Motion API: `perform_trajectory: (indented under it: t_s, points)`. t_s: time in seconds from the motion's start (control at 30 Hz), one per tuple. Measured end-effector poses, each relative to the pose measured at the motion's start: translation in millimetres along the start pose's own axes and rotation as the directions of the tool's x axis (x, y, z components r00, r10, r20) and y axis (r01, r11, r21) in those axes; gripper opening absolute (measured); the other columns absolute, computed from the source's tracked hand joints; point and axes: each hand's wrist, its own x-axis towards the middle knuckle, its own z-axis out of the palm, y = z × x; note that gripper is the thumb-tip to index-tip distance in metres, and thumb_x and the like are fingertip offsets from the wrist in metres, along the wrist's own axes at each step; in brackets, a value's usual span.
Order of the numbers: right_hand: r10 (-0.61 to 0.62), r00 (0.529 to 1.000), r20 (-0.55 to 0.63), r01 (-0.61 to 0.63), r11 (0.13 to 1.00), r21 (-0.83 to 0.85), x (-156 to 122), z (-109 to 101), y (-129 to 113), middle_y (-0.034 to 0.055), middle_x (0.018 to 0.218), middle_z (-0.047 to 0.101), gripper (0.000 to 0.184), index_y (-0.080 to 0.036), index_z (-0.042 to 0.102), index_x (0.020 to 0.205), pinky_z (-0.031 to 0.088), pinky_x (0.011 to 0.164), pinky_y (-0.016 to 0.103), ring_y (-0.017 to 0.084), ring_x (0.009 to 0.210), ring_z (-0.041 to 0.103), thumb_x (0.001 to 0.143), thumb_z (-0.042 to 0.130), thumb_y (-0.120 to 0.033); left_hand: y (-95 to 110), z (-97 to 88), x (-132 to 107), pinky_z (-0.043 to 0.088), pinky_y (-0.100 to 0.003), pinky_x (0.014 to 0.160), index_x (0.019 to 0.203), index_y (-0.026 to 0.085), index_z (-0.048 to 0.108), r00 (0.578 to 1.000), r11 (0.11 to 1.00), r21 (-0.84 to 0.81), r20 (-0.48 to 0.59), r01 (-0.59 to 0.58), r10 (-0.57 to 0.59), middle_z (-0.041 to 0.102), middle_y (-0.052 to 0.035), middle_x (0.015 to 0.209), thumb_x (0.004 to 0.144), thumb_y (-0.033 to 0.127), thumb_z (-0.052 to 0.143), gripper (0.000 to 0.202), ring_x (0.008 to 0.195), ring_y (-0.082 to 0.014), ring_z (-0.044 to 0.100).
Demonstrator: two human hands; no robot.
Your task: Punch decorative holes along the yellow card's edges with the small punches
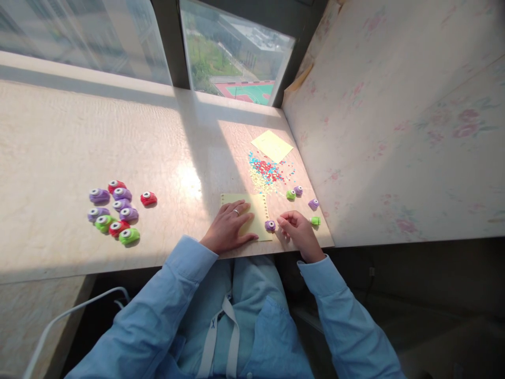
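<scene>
My left hand [230,226] lies flat, fingers stretched out, on a pale yellow paper sheet [258,210] with small holes along its top and right edges. A purple craft punch [270,225] sits at the sheet's right edge. My right hand [299,230] is curled just right of that punch, its fingertips touching or nearly touching it; I cannot see anything inside the fingers. A green punch [315,221] lies just right of that hand.
A heap of blue, red and yellow paper bits [266,171] lies beyond the sheet, with a yellow square note [272,146] behind it. Green [291,194] and purple punches [299,190] stand nearby. Several more punches [114,210] cluster at the left. A wall [394,131] borders the right.
</scene>
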Motion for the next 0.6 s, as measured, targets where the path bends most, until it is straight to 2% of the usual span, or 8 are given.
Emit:
perform_trajectory:
  t_s: [0.13,0.3,0.5,0.6]
  points:
    - [0.083,0.99,0.114,-0.083,0.997,-0.004,7,-4,-12,-0.004,0.06,0.056,0.048,-0.019,0.059,0.081,0.039,0.047,0.024,0.011,0.051,0.05,0.064,0.082,-0.057,0,0.1,0,0.039,-0.053,0.112,0.119,0.02,0.07,1.0,1.0,-0.008,-0.001,-0.002,0.002,0.06,-0.0167,0.141,0.083,0.058,0.07,0.053,0.139,-0.0358,0.047]
    - [0.122,0.98,0.159,-0.114,0.992,-0.057,12,-2,-22,-0.0051,0.057,0.054,0.047,-0.02,0.055,0.073,0.035,0.045,0.023,0.009,0.048,0.046,0.057,0.087,-0.051,0,1.6,0,0.038,-0.053,0.112,0.119,0.021,0.07,1.0,1.0,-0.02,-0.009,0.003,-0.004,0.061,-0.0156,0.14,0.082,0.058,0.07,0.052,0.138,-0.0359,0.047]
    - [0.227,0.947,0.229,-0.193,0.968,-0.159,20,-2,-25,-0.0091,0.055,0.049,0.045,-0.022,0.05,0.077,0.027,0.04,0.019,0.007,0.043,0.04,0.059,0.084,-0.044,0,2.0,0,0.038,-0.052,0.111,0.118,0.02,0.07,1.0,1.0,-0.006,-0.011,-0.001,0.001,0.06,-0.0161,0.14,0.084,0.058,0.069,0.051,0.138,-0.0355,0.047]
    - [0.247,0.933,0.26,-0.173,0.945,-0.279,30,0,-24,-0.0095,0.055,0.049,0.037,-0.023,0.048,0.077,0.027,0.041,0.02,0.007,0.042,0.037,0.063,0.08,-0.036,0,1.4,0,0.039,-0.053,0.111,0.117,0.021,0.07,1.0,1.0,-0.016,-0.014,0.001,-0.001,0.061,-0.0161,0.139,0.084,0.056,0.069,0.048,0.137,-0.0359,0.048]
